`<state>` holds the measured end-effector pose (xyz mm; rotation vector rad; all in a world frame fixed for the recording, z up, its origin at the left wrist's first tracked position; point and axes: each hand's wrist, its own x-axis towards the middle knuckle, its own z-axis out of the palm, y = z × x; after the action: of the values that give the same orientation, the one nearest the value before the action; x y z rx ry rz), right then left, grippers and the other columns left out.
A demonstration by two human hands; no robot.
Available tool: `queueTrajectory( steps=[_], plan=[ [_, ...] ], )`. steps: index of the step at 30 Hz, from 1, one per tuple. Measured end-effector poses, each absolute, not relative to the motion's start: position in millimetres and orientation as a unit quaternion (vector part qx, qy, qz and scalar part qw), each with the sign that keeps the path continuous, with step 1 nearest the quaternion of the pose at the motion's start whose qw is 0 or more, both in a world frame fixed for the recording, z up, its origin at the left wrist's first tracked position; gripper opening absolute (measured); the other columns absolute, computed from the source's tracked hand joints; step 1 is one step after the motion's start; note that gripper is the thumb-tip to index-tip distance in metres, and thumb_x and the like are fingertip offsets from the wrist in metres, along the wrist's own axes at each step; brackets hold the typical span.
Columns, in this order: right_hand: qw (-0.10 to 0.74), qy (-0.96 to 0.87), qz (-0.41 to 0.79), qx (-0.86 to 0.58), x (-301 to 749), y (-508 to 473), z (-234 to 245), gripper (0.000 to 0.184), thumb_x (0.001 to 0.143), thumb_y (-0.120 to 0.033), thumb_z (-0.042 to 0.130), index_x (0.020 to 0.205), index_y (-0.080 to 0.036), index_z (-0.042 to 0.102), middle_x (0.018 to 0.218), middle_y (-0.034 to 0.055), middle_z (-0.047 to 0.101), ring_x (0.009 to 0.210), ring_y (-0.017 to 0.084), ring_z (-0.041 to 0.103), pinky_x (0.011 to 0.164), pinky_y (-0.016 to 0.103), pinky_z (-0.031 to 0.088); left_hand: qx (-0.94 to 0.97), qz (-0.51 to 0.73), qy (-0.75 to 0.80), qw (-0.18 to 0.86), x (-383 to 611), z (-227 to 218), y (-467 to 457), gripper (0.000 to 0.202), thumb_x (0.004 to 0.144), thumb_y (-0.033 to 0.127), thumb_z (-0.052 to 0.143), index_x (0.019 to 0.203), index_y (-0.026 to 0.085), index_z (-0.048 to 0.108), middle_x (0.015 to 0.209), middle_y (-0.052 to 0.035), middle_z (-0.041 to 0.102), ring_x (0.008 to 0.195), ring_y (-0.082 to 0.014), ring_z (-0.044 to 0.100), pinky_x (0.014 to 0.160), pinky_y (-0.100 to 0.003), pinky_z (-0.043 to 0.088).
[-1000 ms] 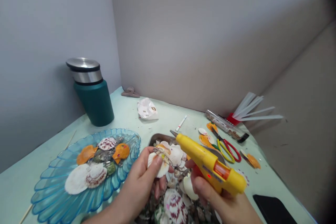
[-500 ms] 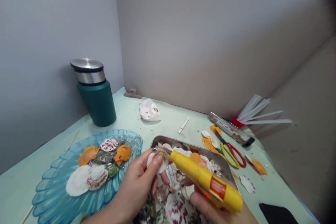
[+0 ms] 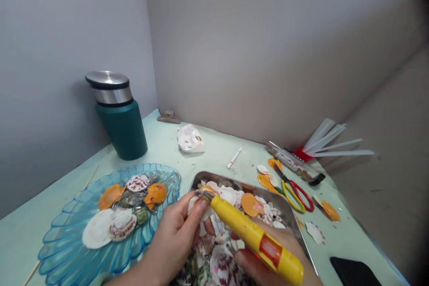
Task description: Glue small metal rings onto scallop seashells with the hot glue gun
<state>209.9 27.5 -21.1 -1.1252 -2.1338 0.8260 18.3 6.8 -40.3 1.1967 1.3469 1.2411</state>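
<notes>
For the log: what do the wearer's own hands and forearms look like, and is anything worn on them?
The left hand and left forearm are bare: no glove, sleeve, watch or bracelet shows. The right hand is ungloved too, with no sleeve in view; part of it is hidden.

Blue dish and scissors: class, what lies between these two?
In the head view, the metal tray of shells lies between them; also there are the left hand, gripping a white shell, and the yellow glue gun.
</notes>
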Motion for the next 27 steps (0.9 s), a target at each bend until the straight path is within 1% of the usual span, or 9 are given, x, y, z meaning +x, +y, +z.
queueTrajectory(
  steps=[2, 6, 12, 15, 20, 25, 27],
  plan=[
    [0.296, -0.809, 0.317, -0.396, 208.7, 28.6, -20.5, 0.016, 0.079, -0.036, 0.058, 0.079, -0.022, 0.066, 0.060, -0.0021, 0.062, 0.054, 0.014, 0.060, 0.055, 0.020, 0.050, 0.490, 0.504, 0.554, 0.445, 18.1, -40.5, 6.0, 0.036, 0.089, 0.042, 0.047, 0.062, 0.019, 0.050, 0.049, 0.0063, 0.047, 0.043, -0.0074, 0.039, 0.042, -0.017, 0.031],
    [0.302, -0.819, 0.314, -0.375, 209.0, 31.0, -22.1, 0.015, 0.079, -0.035, 0.057, 0.079, -0.021, 0.063, 0.060, -0.0022, 0.061, 0.051, 0.013, 0.058, 0.052, 0.019, 0.047, 0.483, 0.495, 0.570, 0.444, 18.0, -40.5, 5.7, 0.036, 0.089, 0.044, 0.046, 0.065, 0.018, 0.054, 0.046, 0.0070, 0.042, 0.041, -0.0082, 0.038, 0.042, -0.018, 0.030],
    [0.294, -0.822, 0.302, -0.383, 210.7, 30.7, -18.3, 0.016, 0.080, -0.036, 0.057, 0.077, -0.021, 0.062, 0.059, -0.0023, 0.058, 0.050, 0.013, 0.056, 0.050, 0.019, 0.046, 0.468, 0.512, 0.564, 0.449, 17.4, -39.7, 5.0, 0.038, 0.089, 0.043, 0.046, 0.064, 0.017, 0.057, 0.047, 0.0054, 0.045, 0.045, -0.0099, 0.040, 0.047, -0.020, 0.034],
    [0.287, -0.815, 0.312, -0.395, 210.4, 29.3, -14.8, 0.019, 0.082, -0.037, 0.056, 0.077, -0.021, 0.062, 0.061, -0.0016, 0.059, 0.054, 0.014, 0.058, 0.053, 0.020, 0.047, 0.453, 0.521, 0.565, 0.452, 17.4, -40.0, 4.6, 0.038, 0.089, 0.043, 0.046, 0.065, 0.017, 0.059, 0.046, 0.0048, 0.047, 0.045, -0.0104, 0.041, 0.048, -0.020, 0.034],
    [0.293, -0.806, 0.322, -0.402, 209.3, 27.4, -12.8, 0.017, 0.082, -0.035, 0.055, 0.080, -0.020, 0.063, 0.064, -0.0001, 0.061, 0.057, 0.015, 0.059, 0.057, 0.021, 0.049, 0.431, 0.531, 0.558, 0.471, 18.4, -41.0, 4.4, 0.037, 0.088, 0.045, 0.049, 0.065, 0.018, 0.058, 0.046, 0.0035, 0.052, 0.045, -0.0117, 0.046, 0.049, -0.021, 0.038],
    [0.300, -0.794, 0.339, -0.406, 209.0, 27.8, -14.8, 0.017, 0.081, -0.037, 0.057, 0.077, -0.022, 0.064, 0.062, -0.0006, 0.060, 0.056, 0.016, 0.060, 0.057, 0.021, 0.050, 0.434, 0.531, 0.551, 0.475, 19.1, -40.4, 4.9, 0.035, 0.088, 0.044, 0.050, 0.066, 0.018, 0.059, 0.047, 0.0033, 0.055, 0.044, -0.0111, 0.048, 0.049, -0.020, 0.039],
    [0.300, -0.794, 0.342, -0.403, 208.6, 27.7, -15.1, 0.018, 0.080, -0.037, 0.058, 0.077, -0.022, 0.065, 0.061, -0.0005, 0.059, 0.056, 0.016, 0.060, 0.061, 0.023, 0.052, 0.439, 0.528, 0.550, 0.475, 19.1, -39.8, 5.2, 0.035, 0.087, 0.044, 0.050, 0.065, 0.018, 0.059, 0.047, 0.0033, 0.055, 0.044, -0.0109, 0.047, 0.048, -0.020, 0.039]
  ],
)
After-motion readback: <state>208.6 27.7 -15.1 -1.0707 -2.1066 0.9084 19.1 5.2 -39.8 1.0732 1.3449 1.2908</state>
